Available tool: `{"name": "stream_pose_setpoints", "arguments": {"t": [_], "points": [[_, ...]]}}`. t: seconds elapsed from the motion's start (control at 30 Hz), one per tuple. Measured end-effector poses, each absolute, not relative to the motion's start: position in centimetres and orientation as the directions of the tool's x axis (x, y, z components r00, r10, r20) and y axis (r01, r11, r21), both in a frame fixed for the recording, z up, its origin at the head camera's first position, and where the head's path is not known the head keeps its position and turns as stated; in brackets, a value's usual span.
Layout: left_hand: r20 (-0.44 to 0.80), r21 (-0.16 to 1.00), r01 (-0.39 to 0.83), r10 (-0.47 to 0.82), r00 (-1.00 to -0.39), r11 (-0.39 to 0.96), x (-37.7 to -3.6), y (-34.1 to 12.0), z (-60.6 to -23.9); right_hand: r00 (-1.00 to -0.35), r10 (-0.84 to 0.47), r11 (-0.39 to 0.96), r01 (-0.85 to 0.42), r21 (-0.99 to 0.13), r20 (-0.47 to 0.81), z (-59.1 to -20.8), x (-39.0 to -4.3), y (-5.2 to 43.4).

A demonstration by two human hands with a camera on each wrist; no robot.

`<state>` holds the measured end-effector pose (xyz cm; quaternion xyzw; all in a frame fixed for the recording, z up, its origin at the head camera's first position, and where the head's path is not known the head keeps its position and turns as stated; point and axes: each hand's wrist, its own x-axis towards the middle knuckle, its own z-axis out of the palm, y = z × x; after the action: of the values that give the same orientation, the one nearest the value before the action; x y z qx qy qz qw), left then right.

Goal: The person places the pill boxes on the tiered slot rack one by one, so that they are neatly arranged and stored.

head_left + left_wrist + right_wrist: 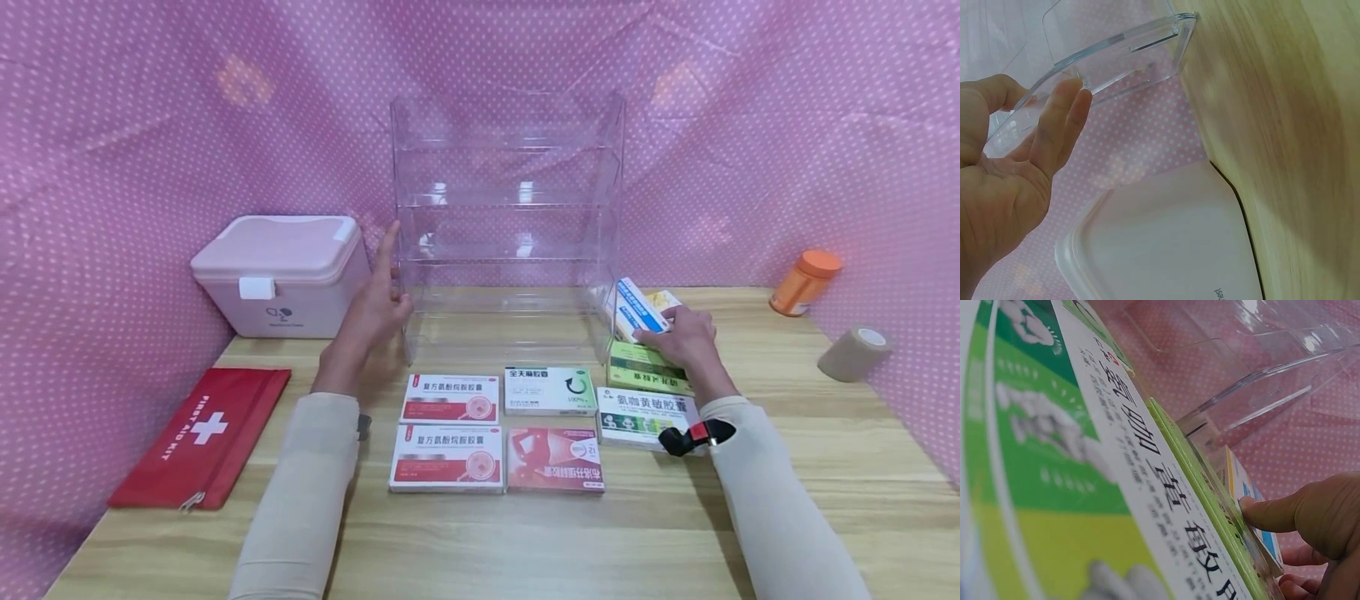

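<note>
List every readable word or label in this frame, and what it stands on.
"FIRST AID KIT": red zip pouch.
"复方氨酚烷胺胶囊": two red-and-white boxes.
"全天麻胶囊": white-and-green box.
"氨咖黄敏胶囊": white box with green picture.
Other boxes, pink case, orange jar: unreadable.

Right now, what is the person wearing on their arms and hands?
Both arms wear long, snug, cream-beige sleeves down to the wrists. The left hand and right hand are bare, with no gloves. A small black device with a red part is strapped at the right wrist, and a small dark device shows at the left wrist.
</note>
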<state>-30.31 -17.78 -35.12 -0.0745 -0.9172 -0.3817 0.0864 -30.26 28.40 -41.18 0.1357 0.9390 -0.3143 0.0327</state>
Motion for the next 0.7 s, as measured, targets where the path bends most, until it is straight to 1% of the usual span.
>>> {"name": "stream_pose_setpoints", "arguments": {"t": [0.37,0.53,0.7], "points": [[0.238,0.696,0.234,0.089,-0.967,0.679,-30.31,-17.93,-35.24,-0.953,0.273,0.721,0.291,-0.629,-0.129,-40.94,-29.80,27.86],[0.249,0.695,0.243,0.090,-0.964,0.677,-30.32,-18.07,-35.31,-0.961,0.248,0.706,0.267,-0.656,-0.124,-40.66,-29.67,27.63],[0.258,0.691,0.250,0.092,-0.962,0.678,-30.30,-18.13,-35.34,-0.967,0.222,0.714,0.246,-0.655,-0.122,-40.36,-29.53,27.59]]}}
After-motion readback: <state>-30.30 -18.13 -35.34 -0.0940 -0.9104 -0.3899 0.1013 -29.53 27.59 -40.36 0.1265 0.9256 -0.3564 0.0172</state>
